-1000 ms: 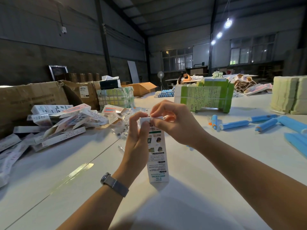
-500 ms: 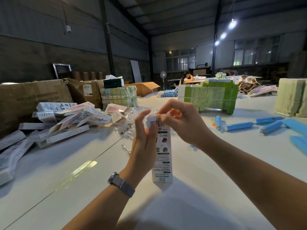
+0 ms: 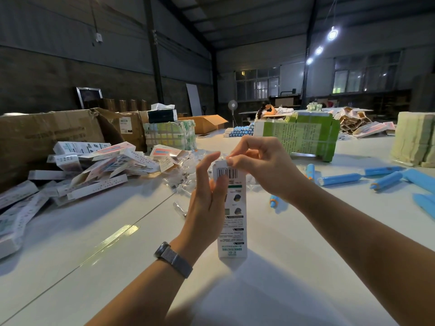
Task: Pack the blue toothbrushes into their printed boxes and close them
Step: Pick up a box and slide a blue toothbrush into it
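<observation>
Right hand (image 3: 263, 168) pinching box top (image 3: 231, 208)

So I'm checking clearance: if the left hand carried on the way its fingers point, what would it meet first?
Probably the clear plastic wrappers beyond the left hand; depth is unclear.
</observation>
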Motion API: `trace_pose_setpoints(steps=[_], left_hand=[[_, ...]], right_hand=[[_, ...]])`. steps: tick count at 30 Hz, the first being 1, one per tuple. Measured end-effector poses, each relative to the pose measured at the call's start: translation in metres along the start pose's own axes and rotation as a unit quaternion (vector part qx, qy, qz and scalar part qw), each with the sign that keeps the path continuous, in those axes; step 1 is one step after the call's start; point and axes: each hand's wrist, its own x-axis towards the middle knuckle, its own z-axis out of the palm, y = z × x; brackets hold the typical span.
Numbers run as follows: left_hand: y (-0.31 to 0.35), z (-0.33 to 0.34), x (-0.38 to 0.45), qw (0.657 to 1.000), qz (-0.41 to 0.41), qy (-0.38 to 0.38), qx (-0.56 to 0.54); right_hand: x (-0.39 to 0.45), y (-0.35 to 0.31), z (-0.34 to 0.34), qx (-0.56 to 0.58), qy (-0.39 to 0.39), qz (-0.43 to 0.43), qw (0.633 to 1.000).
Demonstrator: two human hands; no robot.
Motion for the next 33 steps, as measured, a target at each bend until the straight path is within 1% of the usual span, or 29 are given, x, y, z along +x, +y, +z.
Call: trace_pose_setpoints(steps=[6,10,14,21,25,29,33], left_hand=[[-0.002,0.001,0.001,1.000,0.006,0.011,-0.008],[-0.004,0.001,0.001,0.999,-0.022,0.027,-0.023],[-0.004,0.001,0.000,0.998,-0.035,0.041,-0.032],[-0.004,0.001,-0.001,0.998,-0.041,0.036,-0.041],[-0.004,0.001,0.000,0.998,-0.022,0.048,-0.044],[-0.003,-0.001,0.001,0.997,-0.023,0.044,-0.053],[-0.006,-0.002,0.002,0.999,-0.011,0.036,-0.038]], right_hand=[[-0.001,0.003,-0.002,0.020,-0.013,0.004,1.000],[-0.005,0.008,-0.006,0.032,-0.042,0.015,0.999],[-0.006,0.007,-0.004,0.021,-0.051,-0.012,0.998],[-0.005,0.005,-0.005,-0.030,-0.084,-0.054,0.995],[-0.005,0.008,0.001,-0.033,-0.065,-0.041,0.996],[-0.006,0.010,0.008,-0.059,-0.028,-0.028,0.997],[-0.004,0.009,0.007,-0.068,-0.022,-0.019,0.997]])
